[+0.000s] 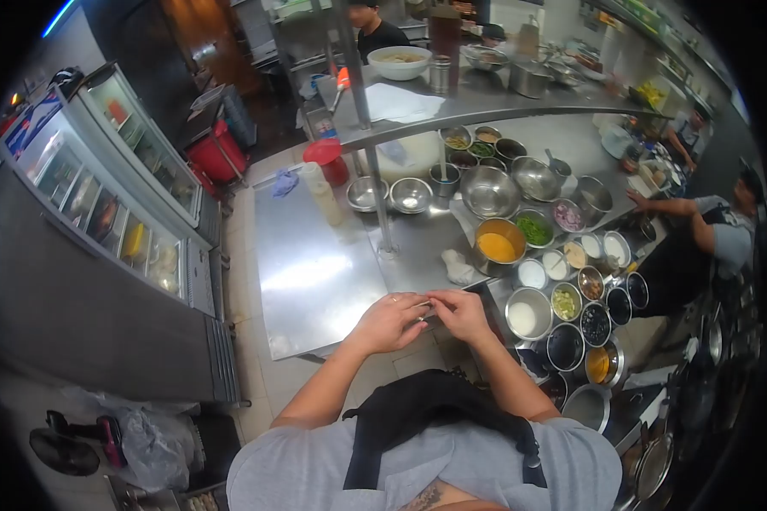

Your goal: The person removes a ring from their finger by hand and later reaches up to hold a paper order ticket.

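Note:
My left hand [392, 322] is in front of my chest, near the steel counter's front edge, with its fingers stretched out to the right and a ring on one of them. My right hand [462, 315] meets it there, its fingers pinched together at the left fingertips. Whatever may be between the right fingers is too small to make out. Just beyond my hands, a crumpled white cloth [458, 266] lies on the steel counter [315, 272]. Close to my right hand stand a pot of orange sauce [500, 247] and a pot with white contents [524, 318].
Several metal containers surround chopped greens [533, 229] and chopped purple onion [568, 215] on the right. Steel bowls [411, 196] stand below a raised shelf [486, 109] on a post. Glass-door fridges [102, 204] line the left. A co-worker [699, 230] reaches in from the right.

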